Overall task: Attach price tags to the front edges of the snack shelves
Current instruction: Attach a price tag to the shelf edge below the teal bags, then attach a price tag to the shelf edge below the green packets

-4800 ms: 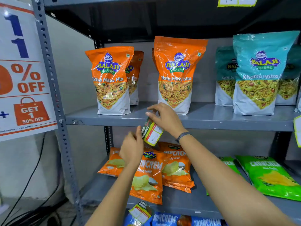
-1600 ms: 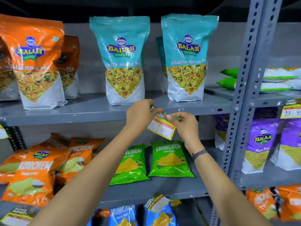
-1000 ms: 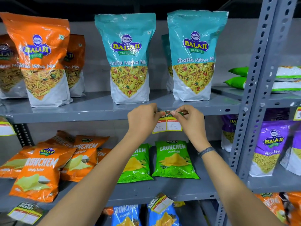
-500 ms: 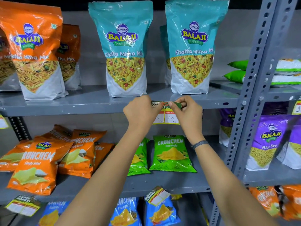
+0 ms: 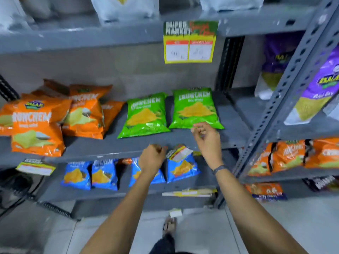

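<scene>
A crooked price tag (image 5: 178, 152) hung at the front edge of the middle shelf (image 5: 110, 153), tilted, with its lower part lying over a blue snack bag (image 5: 181, 168) on the shelf below. The left hand (image 5: 152, 159) was curled into a loose fist just beside this tag, its fingertips near the upper left corner; whether it already pinched the paper I could not tell, because the picture was blurred there. The right hand (image 5: 206, 137) was above the shelf edge, half open with bent fingers, and it seemed to hold nothing, though something small between the fingertips could not be excluded.

Higher up, another tag (image 5: 189, 42) hung straight from the upper shelf edge (image 5: 91, 37), and a third tag (image 5: 35, 167) hung at the left of the middle shelf, also slanted.

I judged that the main danger was the tilted tag. If only one corner was fixed, a pull from the left hand could tear it or take it off completely, and it would fall between the blue bags. If it was pressed down as it lay, it would stay crooked and cover the bag. The right hand was also close to the green bag (image 5: 195, 109), so a quick movement could push the bag back.
</scene>
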Motion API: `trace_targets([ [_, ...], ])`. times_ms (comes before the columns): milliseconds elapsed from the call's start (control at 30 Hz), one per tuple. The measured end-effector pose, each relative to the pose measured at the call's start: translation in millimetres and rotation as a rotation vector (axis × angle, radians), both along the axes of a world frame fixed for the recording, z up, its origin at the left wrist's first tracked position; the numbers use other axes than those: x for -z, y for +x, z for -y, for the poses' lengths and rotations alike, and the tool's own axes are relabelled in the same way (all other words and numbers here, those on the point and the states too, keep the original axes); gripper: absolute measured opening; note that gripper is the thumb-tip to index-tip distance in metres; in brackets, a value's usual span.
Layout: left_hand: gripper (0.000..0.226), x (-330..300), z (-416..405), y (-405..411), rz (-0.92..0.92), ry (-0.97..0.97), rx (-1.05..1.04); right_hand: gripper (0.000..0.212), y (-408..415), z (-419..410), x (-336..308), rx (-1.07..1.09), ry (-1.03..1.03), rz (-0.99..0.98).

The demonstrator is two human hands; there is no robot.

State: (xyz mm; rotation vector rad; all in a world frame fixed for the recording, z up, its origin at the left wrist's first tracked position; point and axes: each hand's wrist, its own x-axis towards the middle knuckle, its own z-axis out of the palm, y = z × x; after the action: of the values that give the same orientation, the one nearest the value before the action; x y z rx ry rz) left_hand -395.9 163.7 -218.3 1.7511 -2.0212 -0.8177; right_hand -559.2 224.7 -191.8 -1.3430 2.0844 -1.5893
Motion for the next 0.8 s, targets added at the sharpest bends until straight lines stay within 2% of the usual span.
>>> trace_targets([
  [133,0.036,53.7,2.2,2.5,0.031,0.212,0.085,0.022,10.4,-0.5,40.3,-0.149,0.258,-0.094],
  [233,0.027,64.4,6.1,-3.8,-0.072,0.263,0.070,0.031,14.9,6.9,50.3,-0.211,0.348,-0.233],
  [300,0.022,67.1,10.5,-7.0,-0.146,0.246,0.090,0.030,17.1,16.7,52.3,-0.209,0.397,-0.324],
  [400,0.027,68.2,16.9,-8.2,-0.173,0.202,0.142,0.017,19.7,32.2,51.0,-0.176,0.453,-0.409],
  [567,0.036,68.0,21.2,-5.6,-0.147,0.123,0.221,0.005,13.8,52.3,45.1,-0.175,0.539,-0.330],
  [667,0.041,61.6,20.2,-3.2,-0.134,0.101,0.246,0.004,8.1,60.9,40.7,-0.217,0.611,-0.254],
  [800,0.040,51.8,20.9,1.7,-0.074,0.058,0.279,0.010,2.8,59.6,39.8,-0.244,0.608,-0.196],
])
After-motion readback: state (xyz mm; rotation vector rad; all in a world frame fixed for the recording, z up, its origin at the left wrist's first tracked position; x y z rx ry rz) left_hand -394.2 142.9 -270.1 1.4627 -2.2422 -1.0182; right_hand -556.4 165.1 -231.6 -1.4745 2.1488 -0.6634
